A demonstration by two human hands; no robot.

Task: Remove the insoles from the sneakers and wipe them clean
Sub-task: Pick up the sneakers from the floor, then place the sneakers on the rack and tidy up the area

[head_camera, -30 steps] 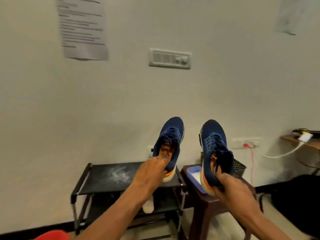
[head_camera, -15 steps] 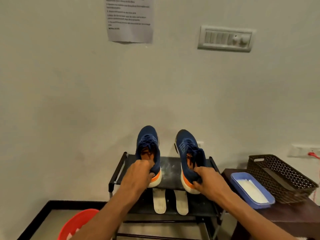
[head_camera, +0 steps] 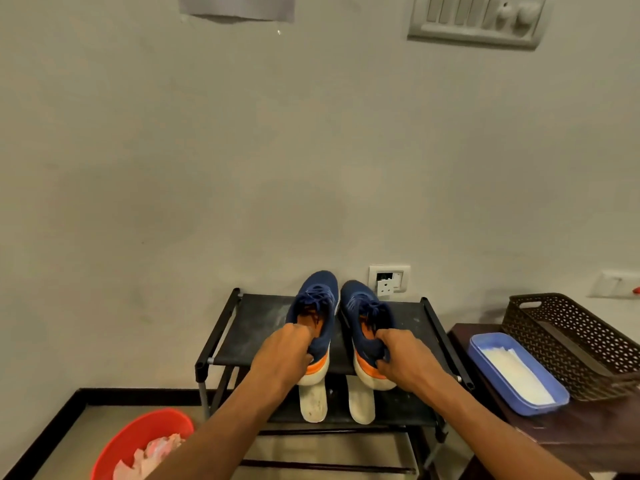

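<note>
My left hand (head_camera: 284, 355) grips the left sneaker (head_camera: 317, 306) at its heel. The fingers are curled over the collar into the opening, and the thumb lies against the outside, by the orange band. My right hand (head_camera: 405, 362) grips the right sneaker (head_camera: 363, 306) the same way, fingers hooked into the collar and thumb low on the heel.

Both sneakers are navy with white soles and orange inside. They sit side by side, almost touching, over the top shelf of the rack (head_camera: 221, 327). Their toes point at the wall and their heels reach past the shelf's front edge. I cannot tell whether the soles rest on the shelf or only hang from my grip.

On the lower shelf, right under the heels, lie the left insole (head_camera: 313, 403) and the right insole (head_camera: 361, 403). They are pale and lie flat and parallel with a small gap between them. Their far ends are hidden beneath the sneakers. The left insole shows brownish marks.

On the floor to the left of the rack stands a red tub (head_camera: 138, 438) with a crumpled pinkish cloth (head_camera: 152, 455) in it. To the right, a dark table (head_camera: 571, 445) stands just beside the rack. It carries a blue tray (head_camera: 485, 362) with something white inside, and a brown basket (head_camera: 554, 327) touching the tray's far side.

A socket (head_camera: 389, 278) sits on the wall behind the right sneaker. A switch panel (head_camera: 478, 19) and the bottom of a paper (head_camera: 235, 8) are high up.
</note>
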